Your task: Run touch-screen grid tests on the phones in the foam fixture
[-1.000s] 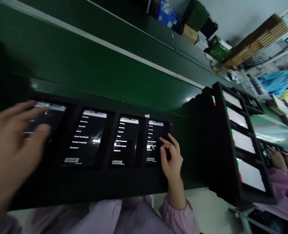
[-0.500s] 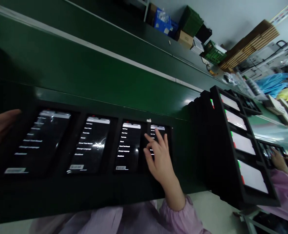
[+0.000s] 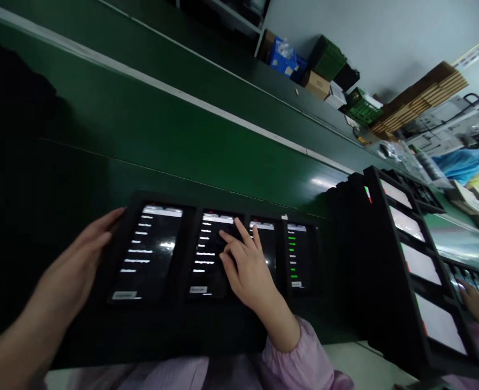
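Note:
A black tray point(image 3: 187, 246) holds several smartphones in a row on the green bench. My left hand point(image 3: 71, 273) grips the tray's left end, thumb and fingers at its edge. My right hand point(image 3: 252, 275) hovers with fingers spread over the second phone point(image 3: 207, 276) and third phone point(image 3: 269, 246) from the left; it covers part of both, and whether a fingertip touches glass I cannot tell. White menu lines show on the leftmost phone point(image 3: 152, 271) and the second. The rightmost phone point(image 3: 298, 252) lists mostly green lines.
Stacked black trays point(image 3: 389, 281) stand to the right, the top one bearing phones with white screens. Beyond them a co-worker's hand point(image 3: 477, 303) reaches over another tray. Crates point(image 3: 326, 57) and stacked cardboard point(image 3: 421, 97) sit at the back.
The tray has shifted right, with my left hand following at its end. My right hand has moved from the rightmost phone to the middle ones. The rightmost screen now shows green lines.

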A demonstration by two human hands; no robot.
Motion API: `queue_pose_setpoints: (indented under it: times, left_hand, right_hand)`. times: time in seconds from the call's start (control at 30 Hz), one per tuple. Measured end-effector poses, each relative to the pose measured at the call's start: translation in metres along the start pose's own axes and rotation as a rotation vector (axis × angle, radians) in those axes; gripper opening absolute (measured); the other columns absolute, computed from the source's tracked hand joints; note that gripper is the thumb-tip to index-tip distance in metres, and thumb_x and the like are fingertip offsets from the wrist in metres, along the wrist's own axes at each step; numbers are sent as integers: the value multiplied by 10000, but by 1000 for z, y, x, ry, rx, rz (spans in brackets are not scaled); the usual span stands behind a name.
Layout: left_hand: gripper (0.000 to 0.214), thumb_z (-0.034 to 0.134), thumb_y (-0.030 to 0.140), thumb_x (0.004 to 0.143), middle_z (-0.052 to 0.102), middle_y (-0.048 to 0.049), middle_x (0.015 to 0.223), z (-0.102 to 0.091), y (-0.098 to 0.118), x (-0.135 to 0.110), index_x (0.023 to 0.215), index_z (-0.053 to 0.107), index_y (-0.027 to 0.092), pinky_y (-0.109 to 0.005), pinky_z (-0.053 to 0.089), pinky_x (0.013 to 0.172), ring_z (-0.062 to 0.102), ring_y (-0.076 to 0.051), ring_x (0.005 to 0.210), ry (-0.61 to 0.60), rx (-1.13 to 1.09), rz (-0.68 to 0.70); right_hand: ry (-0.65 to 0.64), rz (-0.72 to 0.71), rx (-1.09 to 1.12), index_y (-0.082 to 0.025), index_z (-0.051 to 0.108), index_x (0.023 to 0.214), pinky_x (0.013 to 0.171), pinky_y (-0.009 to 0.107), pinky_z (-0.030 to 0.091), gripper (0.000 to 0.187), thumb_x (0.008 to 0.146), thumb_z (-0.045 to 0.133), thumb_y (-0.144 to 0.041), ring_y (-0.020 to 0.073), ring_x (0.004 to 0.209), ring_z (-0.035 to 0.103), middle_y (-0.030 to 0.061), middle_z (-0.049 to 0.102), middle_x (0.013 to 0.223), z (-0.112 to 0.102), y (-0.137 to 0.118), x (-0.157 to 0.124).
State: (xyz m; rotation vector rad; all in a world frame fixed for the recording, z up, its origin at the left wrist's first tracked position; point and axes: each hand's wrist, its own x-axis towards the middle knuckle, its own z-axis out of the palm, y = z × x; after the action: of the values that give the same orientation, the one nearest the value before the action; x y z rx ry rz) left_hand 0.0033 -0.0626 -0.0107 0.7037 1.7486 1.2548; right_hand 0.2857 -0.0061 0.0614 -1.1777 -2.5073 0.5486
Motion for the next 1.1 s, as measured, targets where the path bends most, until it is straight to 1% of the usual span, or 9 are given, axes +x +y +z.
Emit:
queue_pose_setpoints:
  times: [0.03, 0.1, 0.2, 0.37, 0.5, 0.63, 0.77, 0.9, 1.1]
  left_hand:
    - [562, 611, 585, 813, 632, 52, 1453, 2, 13, -1, 1345, 624, 407, -591, 421, 1285, 560, -329, 1423, 40, -144, -139]
    - [517, 684, 419, 740, 657, 50, 1413, 8, 33, 0, 1255, 677, 381, -556, 384, 1314, 566, -305, 1420, 57, -223, -273]
    - [560, 700, 359, 717, 640, 51, 1432, 15, 45, 12, 1276, 677, 381, -581, 329, 1324, 544, -292, 1438, 37, -164, -205]
    - [739, 719, 344, 700, 608, 0, 1474, 16, 37, 33, 1426, 576, 331, -575, 370, 1300, 544, -282, 1431, -45, -86, -90]
    - [781, 725, 310, 682, 613, -25, 1456, 17, 34, 36, 1445, 563, 337, -591, 422, 1265, 573, -294, 1395, -45, -34, -86]
    - [788, 727, 288, 664, 553, -31, 1534, 15, 30, 34, 1436, 571, 280, -551, 403, 1293, 495, -298, 1477, -35, -105, -10]
    - [848, 750, 308, 648, 487, -29, 1594, 13, 27, 32, 1466, 532, 261, -553, 292, 1353, 410, -309, 1539, -77, -107, 22]
    - [976, 813, 414, 597, 457, -60, 1606, 11, 24, 33, 1501, 482, 259, -625, 231, 1353, 373, -366, 1549, -111, -57, 42]
    - [1390, 924, 748, 461, 279, -65, 1705, -3, 10, 40, 1618, 296, 303, -632, 320, 1315, 266, -400, 1591, -287, 69, 111]
  right_hand:
    - [-3, -1, -5, -230, 607, 980, 1279, 707, 326, 191, 1075, 441, -226, 295, 1574, 392, 92, 743, 1343, 5, -5, 7]
    - [-4, 1, -18, -229, 606, 977, 1268, 723, 333, 179, 1068, 452, -223, 313, 1566, 405, 102, 748, 1330, 13, -10, 15]
    - [32, -7, -19, -237, 589, 968, 1243, 734, 363, 156, 1058, 464, -216, 322, 1532, 460, 108, 757, 1310, 16, -6, 15]
    - [259, -41, 3, -256, 524, 959, 1215, 646, 454, 121, 1054, 477, -196, 270, 1439, 582, 84, 783, 1258, 13, 0, -2]
    - [388, -29, 28, -254, 502, 920, 1202, 572, 490, 152, 1042, 479, -167, 240, 1349, 660, 62, 811, 1178, 11, -1, -20]
    - [426, -10, 73, -249, 522, 930, 1148, 553, 541, 157, 1016, 477, -125, 251, 1284, 704, 67, 825, 1102, 17, -8, -39]
    - [368, -8, 109, -253, 525, 936, 1122, 537, 568, 159, 1001, 486, -114, 254, 1269, 714, 63, 828, 1077, 32, -17, -49]
    - [380, -28, 117, -261, 523, 907, 1105, 545, 578, 181, 986, 496, -100, 263, 1263, 719, 45, 834, 1052, 42, -18, -53]
    - [277, -126, 99, -260, 589, 874, 1190, 522, 521, 184, 965, 527, -113, 239, 1275, 711, 10, 838, 1015, 42, -16, -53]
